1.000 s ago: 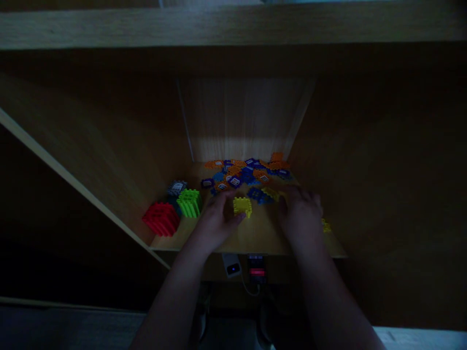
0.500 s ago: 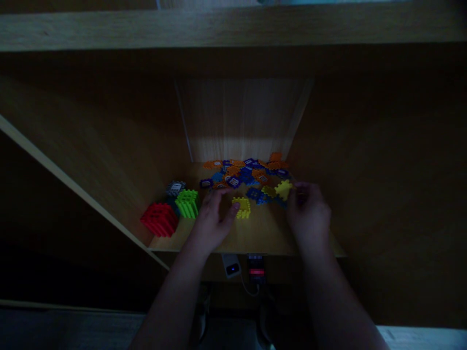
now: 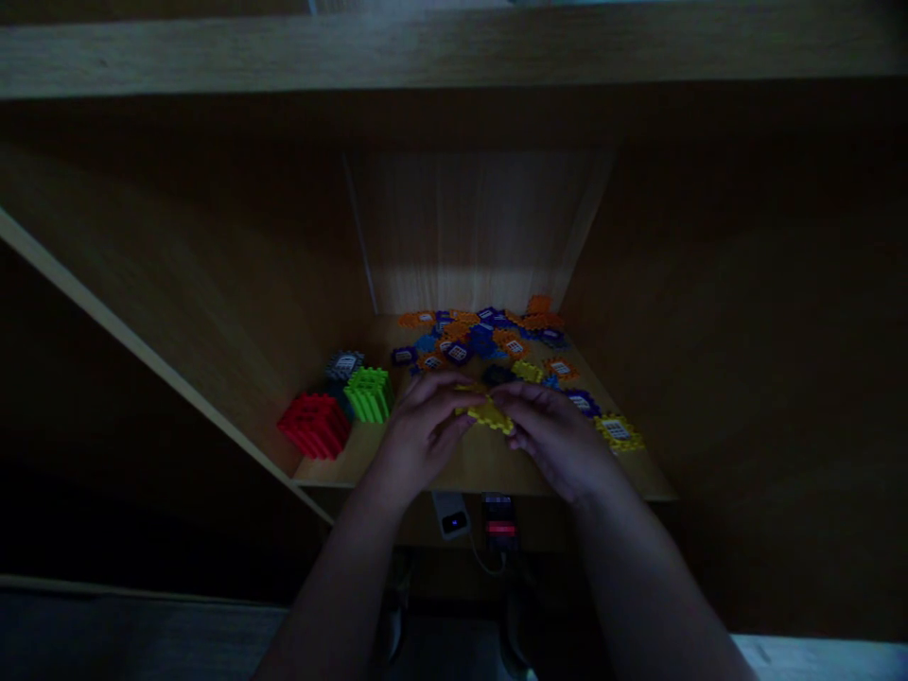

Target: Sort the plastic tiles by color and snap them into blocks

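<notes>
My left hand and my right hand meet over the front of the shelf, fingers closed on yellow interlocking tiles. The right thumb and fingers pinch the tile's right side; the left fingers curl over its left side and partly hide what lies below. Left of them stand a stack of green tiles and a stack of red tiles. Just beyond the fingers is a loose yellow tile. Another yellow tile with a white window lies right of my right hand.
Orange and purple tiles are strewn at the back of the shelf. A grey tile with a window sits behind the red stack. Wooden walls flank both sides. Below the front edge are a white device and a phone with a cable.
My right hand has come left with a yellow tile, bringing it to the yellow piece at my left hand. Tiles it hid on the right, including the yellow window tile, now show.
</notes>
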Demonstrator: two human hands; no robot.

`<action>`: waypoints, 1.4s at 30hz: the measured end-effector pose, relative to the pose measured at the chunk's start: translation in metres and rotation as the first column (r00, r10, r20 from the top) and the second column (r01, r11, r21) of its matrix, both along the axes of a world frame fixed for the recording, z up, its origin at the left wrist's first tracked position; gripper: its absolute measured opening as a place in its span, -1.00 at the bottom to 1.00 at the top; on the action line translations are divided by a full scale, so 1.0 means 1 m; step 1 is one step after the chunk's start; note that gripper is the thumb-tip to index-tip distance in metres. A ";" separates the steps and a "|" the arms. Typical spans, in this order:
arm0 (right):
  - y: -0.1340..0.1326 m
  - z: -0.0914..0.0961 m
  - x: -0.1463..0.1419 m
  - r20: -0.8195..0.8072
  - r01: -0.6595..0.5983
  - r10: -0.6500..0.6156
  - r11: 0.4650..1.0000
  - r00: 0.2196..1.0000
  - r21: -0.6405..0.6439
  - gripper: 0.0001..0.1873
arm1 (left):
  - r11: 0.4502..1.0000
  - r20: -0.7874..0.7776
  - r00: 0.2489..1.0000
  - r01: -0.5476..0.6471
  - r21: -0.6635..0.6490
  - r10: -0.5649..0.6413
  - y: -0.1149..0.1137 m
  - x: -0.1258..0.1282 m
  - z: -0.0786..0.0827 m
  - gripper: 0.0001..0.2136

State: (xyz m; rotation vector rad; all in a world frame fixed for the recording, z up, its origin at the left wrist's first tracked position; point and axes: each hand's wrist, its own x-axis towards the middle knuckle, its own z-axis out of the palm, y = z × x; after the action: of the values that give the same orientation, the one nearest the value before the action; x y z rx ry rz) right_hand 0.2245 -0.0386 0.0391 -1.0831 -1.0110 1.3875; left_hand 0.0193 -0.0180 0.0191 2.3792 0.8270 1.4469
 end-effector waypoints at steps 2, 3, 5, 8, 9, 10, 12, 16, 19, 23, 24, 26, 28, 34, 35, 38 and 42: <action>0.000 -0.001 -0.001 0.010 -0.006 0.007 1.000 1.000 -0.012 -0.57 | 1.000 -0.004 1.000 -0.005 0.003 0.005 0.000 0.000 0.000 -0.81; 0.001 -0.002 0.000 0.017 -0.006 0.006 1.000 1.000 -0.014 -0.56 | 1.000 -0.009 1.000 -0.010 0.002 0.010 0.000 0.000 0.000 -0.82; 0.003 -0.004 0.000 0.035 -0.003 0.004 1.000 0.999 -0.015 -0.54 | 1.000 -0.020 1.000 -0.023 -0.002 0.023 0.001 0.000 -0.001 -0.84; 0.005 -0.008 0.002 0.085 0.024 -0.027 0.999 0.996 0.029 -0.48 | 0.999 -0.028 0.999 -0.045 -0.011 0.044 0.000 0.000 -0.001 -0.87; 0.005 -0.008 0.002 0.128 0.041 -0.050 0.997 0.991 0.072 -0.46 | 0.999 -0.028 0.998 -0.049 -0.008 0.049 0.000 0.000 -0.001 -0.88; 0.005 -0.008 0.003 0.187 0.059 -0.084 0.989 0.979 0.135 -0.46 | 0.998 -0.028 0.998 -0.055 -0.005 0.055 0.000 0.000 -0.001 -0.88; 0.003 -0.006 0.004 0.313 0.079 -0.173 0.953 0.934 0.291 -0.48 | 0.997 -0.038 0.996 -0.077 0.003 0.077 0.000 -0.001 -0.001 -0.89; -0.001 -0.004 0.003 0.396 0.029 -0.234 0.888 0.888 0.459 -0.58 | 0.987 -0.076 0.984 -0.157 0.039 0.159 0.001 -0.001 -0.002 -0.89; -0.001 -0.008 0.001 0.415 -0.031 -0.173 0.897 0.893 0.442 -0.60 | 0.981 -0.076 0.980 -0.179 0.073 0.184 0.000 -0.001 -0.003 -0.86; 0.003 -0.015 0.001 0.433 -0.087 -0.101 0.915 0.896 0.394 -0.63 | 0.980 -0.063 0.981 -0.180 0.089 0.185 0.000 0.000 -0.003 -0.86; 0.004 -0.016 0.002 0.436 -0.102 -0.082 0.919 0.896 0.382 -0.64 | 0.979 -0.065 0.980 -0.182 0.089 0.188 0.000 0.000 -0.004 -0.87; 0.006 -0.018 0.004 0.450 -0.135 -0.045 0.923 0.892 0.360 -0.63 | 0.977 -0.084 0.976 -0.192 0.093 0.200 -0.001 0.000 -0.004 -0.87; 0.007 -0.019 0.005 0.474 -0.154 -0.031 0.925 0.880 0.347 -0.59 | 0.976 -0.123 0.971 -0.193 0.104 0.206 -0.001 0.001 -0.005 -0.86; 0.008 -0.023 0.002 0.434 -0.121 -0.045 0.930 0.900 0.347 -0.62 | 0.979 -0.105 0.976 -0.178 0.097 0.188 -0.001 0.002 -0.006 -0.87; 0.008 -0.023 0.001 0.406 -0.122 -0.034 0.928 0.913 0.353 -0.63 | 0.981 -0.084 0.980 -0.173 0.088 0.180 -0.001 0.002 -0.006 -0.89; 0.009 -0.022 0.001 0.358 -0.140 0.001 0.921 0.934 0.363 -0.66 | 0.984 -0.042 0.985 -0.164 0.076 0.167 0.000 0.002 -0.005 -0.91; 0.009 -0.021 0.001 0.350 -0.158 0.026 0.922 0.936 0.354 -0.66 | 0.985 -0.039 0.986 -0.159 0.072 0.162 0.001 0.001 -0.005 -0.91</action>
State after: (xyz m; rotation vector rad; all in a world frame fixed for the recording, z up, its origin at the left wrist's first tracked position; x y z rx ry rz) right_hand 0.2257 -0.0293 0.0184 -1.0070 -1.5316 1.0327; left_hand 0.0208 -0.0170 0.0136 2.4531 1.0166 1.5097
